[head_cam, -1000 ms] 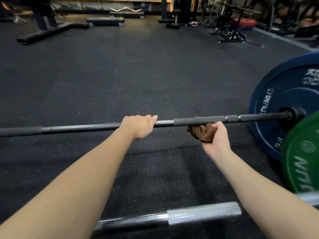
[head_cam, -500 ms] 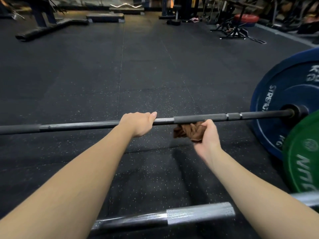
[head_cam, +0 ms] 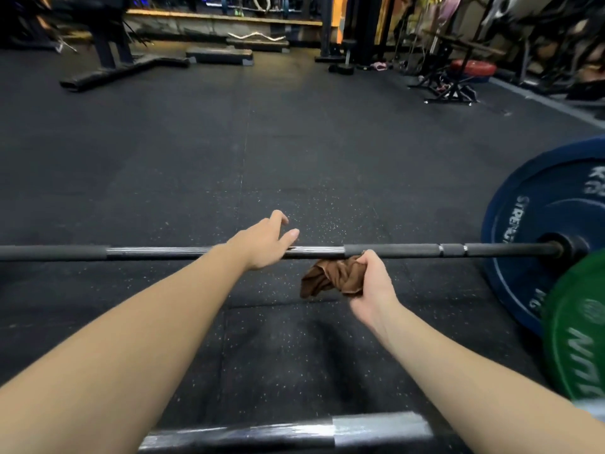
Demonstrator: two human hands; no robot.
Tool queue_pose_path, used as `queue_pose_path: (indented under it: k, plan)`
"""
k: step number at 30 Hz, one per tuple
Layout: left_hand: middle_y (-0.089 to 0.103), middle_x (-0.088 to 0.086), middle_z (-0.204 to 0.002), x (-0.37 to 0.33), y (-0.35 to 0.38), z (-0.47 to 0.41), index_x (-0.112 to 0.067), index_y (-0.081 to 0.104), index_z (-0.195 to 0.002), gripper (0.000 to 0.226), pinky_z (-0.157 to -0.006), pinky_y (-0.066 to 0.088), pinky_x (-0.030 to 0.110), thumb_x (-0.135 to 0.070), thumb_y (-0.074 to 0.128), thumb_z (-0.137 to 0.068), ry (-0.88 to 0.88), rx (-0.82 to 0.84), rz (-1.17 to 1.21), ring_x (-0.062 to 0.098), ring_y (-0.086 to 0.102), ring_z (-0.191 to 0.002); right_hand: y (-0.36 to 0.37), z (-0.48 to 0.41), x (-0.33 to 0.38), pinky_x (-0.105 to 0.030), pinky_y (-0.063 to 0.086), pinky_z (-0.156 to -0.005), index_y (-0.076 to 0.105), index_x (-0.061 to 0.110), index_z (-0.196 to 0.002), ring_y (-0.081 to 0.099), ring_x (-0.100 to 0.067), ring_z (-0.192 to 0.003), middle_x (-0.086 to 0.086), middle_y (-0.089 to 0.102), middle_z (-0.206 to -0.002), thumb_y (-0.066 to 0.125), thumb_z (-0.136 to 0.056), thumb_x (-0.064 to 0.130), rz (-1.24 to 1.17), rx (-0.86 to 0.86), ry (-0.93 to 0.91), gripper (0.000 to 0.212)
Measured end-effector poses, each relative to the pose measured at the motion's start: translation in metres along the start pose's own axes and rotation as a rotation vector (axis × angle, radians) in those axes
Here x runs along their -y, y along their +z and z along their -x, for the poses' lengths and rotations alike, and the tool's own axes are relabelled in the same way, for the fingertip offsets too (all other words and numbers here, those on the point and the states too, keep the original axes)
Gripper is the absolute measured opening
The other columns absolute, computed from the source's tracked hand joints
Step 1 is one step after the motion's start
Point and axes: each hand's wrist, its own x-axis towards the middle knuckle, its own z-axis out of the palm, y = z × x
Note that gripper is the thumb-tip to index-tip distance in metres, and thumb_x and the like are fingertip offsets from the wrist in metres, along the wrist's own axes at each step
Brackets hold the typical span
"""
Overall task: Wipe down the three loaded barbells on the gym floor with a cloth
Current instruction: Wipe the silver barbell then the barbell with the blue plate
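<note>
A black barbell (head_cam: 393, 250) lies across the view on the rubber floor, with a blue plate (head_cam: 537, 224) on its right end. My left hand (head_cam: 262, 244) hovers over the bar's middle with fingers spread, lifted off it. Just below the bar to the right, my right hand (head_cam: 370, 286) clutches a bunched brown cloth (head_cam: 330, 278) that hangs under the shaft. A second barbell (head_cam: 327, 432) with a silver knurled section crosses the bottom edge, carrying a green plate (head_cam: 576, 329) at the right.
Black rubber flooring (head_cam: 229, 142) stretches ahead. A bench frame (head_cam: 111, 63) stands far left, step platforms (head_cam: 219, 56) at the far middle, and a rack with a red plate (head_cam: 471, 68) far right.
My left hand has let go of the bar and opened above it. My right hand with the cloth has slid left along the bar and dropped slightly below it.
</note>
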Motion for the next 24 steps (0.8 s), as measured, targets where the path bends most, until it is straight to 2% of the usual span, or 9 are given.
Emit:
queue_pose_path:
  k: [3,6,9,11,14,16,19,21,24]
  plan:
    - [0.054,0.002,-0.138,0.034,-0.043,0.011,-0.023,0.039,-0.139,0.051,-0.103,0.041,0.047,-0.059,0.030,-0.104,0.038,0.010,-0.239,0.029,0.057,-0.119,0.012,0.003,0.006,-0.039,0.056,-0.082,0.044,0.019,-0.075,0.051,-0.024,-0.064,0.000,0.044,-0.057,0.056,-0.082,0.015,0.086,-0.081,-0.022,0.014]
    - [0.057,0.001,-0.132,0.075,-0.055,0.028,-0.022,0.046,-0.130,0.048,-0.103,0.041,0.045,-0.059,0.026,-0.105,0.060,0.074,-0.349,0.026,0.057,-0.118,0.021,0.005,0.005,-0.032,0.050,-0.071,0.048,0.018,-0.078,0.054,-0.023,-0.065,0.000,0.049,-0.059,0.055,-0.090,0.017,0.215,-0.157,-0.048,0.014]
    - [0.062,0.002,-0.128,0.100,-0.027,0.046,-0.024,0.050,-0.123,0.048,-0.100,0.039,0.045,-0.059,0.023,-0.104,0.050,0.015,-0.344,0.026,0.057,-0.117,0.036,0.014,-0.010,-0.027,0.043,-0.057,0.042,0.021,-0.073,0.042,-0.018,-0.051,0.003,0.043,-0.050,0.054,-0.087,0.016,0.141,-0.261,-0.130,0.019]
    - [0.060,0.005,-0.132,0.101,-0.015,0.045,-0.023,0.050,-0.128,0.052,-0.102,0.035,0.047,-0.059,0.022,-0.104,0.027,-0.051,-0.367,0.029,0.054,-0.123,0.054,0.018,-0.028,-0.028,0.049,-0.059,0.041,0.019,-0.072,0.044,-0.018,-0.053,0.003,0.046,-0.049,0.044,-0.086,0.010,-0.074,-0.239,-0.164,0.017]
    - [0.056,0.009,-0.139,0.097,-0.018,0.038,-0.021,0.047,-0.135,0.057,-0.106,0.032,0.050,-0.060,0.020,-0.104,-0.005,0.011,-0.352,0.032,0.051,-0.129,0.092,0.021,-0.061,-0.029,0.049,-0.064,0.051,0.016,-0.075,0.049,-0.018,-0.055,0.000,0.056,-0.058,0.037,-0.085,0.006,-0.274,-0.134,-0.182,0.020]
    - [0.058,0.008,-0.136,0.097,-0.015,0.036,-0.021,0.049,-0.129,0.055,-0.103,0.033,0.049,-0.060,0.020,-0.104,0.011,-0.021,-0.358,0.032,0.053,-0.126,0.111,0.028,-0.075,-0.026,0.048,-0.060,0.052,0.016,-0.078,0.051,-0.019,-0.056,0.000,0.057,-0.063,0.043,-0.084,0.007,-0.273,-0.162,-0.161,0.014]
    - [0.062,0.006,-0.129,0.101,-0.014,0.033,-0.024,0.049,-0.114,0.049,-0.089,0.033,0.044,-0.061,0.018,-0.104,0.038,-0.017,-0.364,0.030,0.057,-0.121,0.122,0.034,-0.094,-0.029,0.049,-0.067,0.054,0.014,-0.083,0.058,-0.021,-0.065,-0.004,0.064,-0.078,0.048,-0.088,0.007,-0.212,-0.167,-0.101,0.010]
    - [0.064,0.006,-0.127,0.100,-0.016,0.030,-0.025,0.044,-0.104,0.047,-0.083,0.032,0.042,-0.062,0.016,-0.104,0.025,0.006,-0.365,0.031,0.059,-0.118,0.126,0.039,-0.100,-0.030,0.053,-0.071,0.054,0.014,-0.084,0.064,-0.025,-0.072,-0.007,0.064,-0.082,0.048,-0.085,0.008,-0.221,-0.079,-0.034,0.009]
    - [0.066,0.004,-0.118,0.099,-0.017,0.029,-0.026,0.041,-0.098,0.046,-0.082,0.036,0.040,-0.063,0.014,-0.104,0.007,0.017,-0.357,0.030,0.059,-0.106,0.112,0.032,-0.082,-0.035,0.057,-0.075,0.067,0.001,-0.094,0.069,-0.032,-0.078,-0.020,0.070,-0.091,0.036,-0.076,0.006,-0.375,0.007,-0.041,0.036]
